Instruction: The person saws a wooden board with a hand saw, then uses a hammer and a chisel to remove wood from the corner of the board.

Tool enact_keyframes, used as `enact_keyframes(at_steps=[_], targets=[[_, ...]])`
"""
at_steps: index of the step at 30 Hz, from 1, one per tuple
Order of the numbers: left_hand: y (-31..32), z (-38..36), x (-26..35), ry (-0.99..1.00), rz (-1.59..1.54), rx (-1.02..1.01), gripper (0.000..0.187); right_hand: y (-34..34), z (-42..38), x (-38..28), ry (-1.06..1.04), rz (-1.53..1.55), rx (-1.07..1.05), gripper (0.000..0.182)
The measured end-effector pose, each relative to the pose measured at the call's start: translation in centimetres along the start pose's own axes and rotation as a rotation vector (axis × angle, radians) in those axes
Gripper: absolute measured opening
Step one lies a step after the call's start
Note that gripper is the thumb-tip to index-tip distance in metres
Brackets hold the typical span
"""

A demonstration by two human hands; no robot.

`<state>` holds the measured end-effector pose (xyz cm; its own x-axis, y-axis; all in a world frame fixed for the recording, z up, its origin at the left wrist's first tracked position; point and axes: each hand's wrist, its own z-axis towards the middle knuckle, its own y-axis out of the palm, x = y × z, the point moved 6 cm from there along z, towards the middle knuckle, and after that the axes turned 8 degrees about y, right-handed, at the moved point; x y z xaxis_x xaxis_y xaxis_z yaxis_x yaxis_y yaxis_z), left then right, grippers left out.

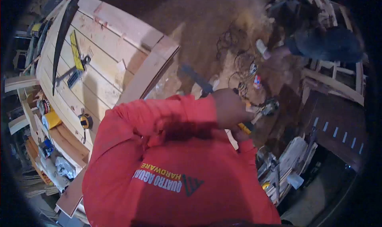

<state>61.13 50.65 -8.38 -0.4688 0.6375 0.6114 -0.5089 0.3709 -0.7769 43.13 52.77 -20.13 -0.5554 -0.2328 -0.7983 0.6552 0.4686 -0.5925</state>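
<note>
My left hand (232,107), at the end of a red sleeve (171,113) that crosses my chest, is closed, its back towards the camera. What it holds is hidden. Just below it my right hand (241,136) shows only in part, its fingers mostly hidden. A yellow and dark object (244,128) and a pale strip (231,139) lie beside the hands; which hand touches them is unclear. Past my left hand is a blurred tool (269,107), on or above the floor.
At left a slatted wooden panel (107,64) bears a yellow level (75,50), a tape measure (85,121) and a long saw blade (63,40). Cables (238,64) lie on the floor. At upper right is another person's leg (278,52). Scrap wood (292,159) is piled at lower right.
</note>
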Motion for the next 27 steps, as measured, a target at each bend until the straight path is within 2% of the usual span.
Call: enact_keyframes(at_steps=[3, 5, 7, 8, 9, 11, 15, 18, 22, 23, 25, 27], targets=[[0.6, -0.6, -0.3, -0.037, -0.003, -0.196, 0.038, 0.1, -3.1, 1.1, 0.362, 0.030, 0.058, 0.046], [-0.3, -0.9, -0.8, -0.065, 0.013, -0.251, 0.042, 0.1, -4.3, 0.8, 0.343, -0.178, 0.114, 0.039], [-0.4, -1.0, -2.2, -0.040, 0.036, -0.132, 0.043, 0.2, -5.7, 1.6, 0.612, -0.143, 0.075, 0.036], [-0.8, -1.2, -2.8, -0.030, 0.051, -0.045, 0.042, 0.5, -5.7, 1.7, 0.517, -0.134, 0.138, 0.022], [-1.2, -1.4, -3.2, -0.020, 0.065, 0.043, 0.041, 0.6, -5.8, 1.8, 0.552, -0.142, 0.134, 0.022], [-1.0, -1.6, -4.1, -0.036, 0.062, 0.046, 0.041, 0.5, -5.6, 0.8, 0.623, -0.157, 0.119, 0.021], [-0.9, -1.4, -5.3, -0.121, 0.049, -0.075, 0.041, 0.4, -4.7, 0.2, 0.592, -0.173, 0.156, 0.024], [-0.5, -1.3, -5.5, -0.101, 0.037, -0.112, 0.041, -0.7, -4.2, -0.3, 0.687, -0.100, 0.192, 0.027], [0.3, -0.8, -5.5, -0.117, 0.090, -0.105, 0.042, -2.8, -5.2, 0.8, 0.798, 0.062, 0.353, 0.031], [0.0, -0.3, -5.5, -0.112, 0.102, -0.088, 0.042, -3.6, -4.8, 0.8, 0.697, -0.001, 0.426, 0.033], [-0.5, 0.5, -5.8, -0.113, 0.115, -0.058, 0.043, -4.9, -5.4, 1.0, 0.924, 0.072, 0.397, 0.036], [-1.0, 1.2, -6.4, -0.128, 0.123, -0.038, 0.043, -5.7, -5.9, 1.1, 0.858, 0.139, 0.451, 0.037]])
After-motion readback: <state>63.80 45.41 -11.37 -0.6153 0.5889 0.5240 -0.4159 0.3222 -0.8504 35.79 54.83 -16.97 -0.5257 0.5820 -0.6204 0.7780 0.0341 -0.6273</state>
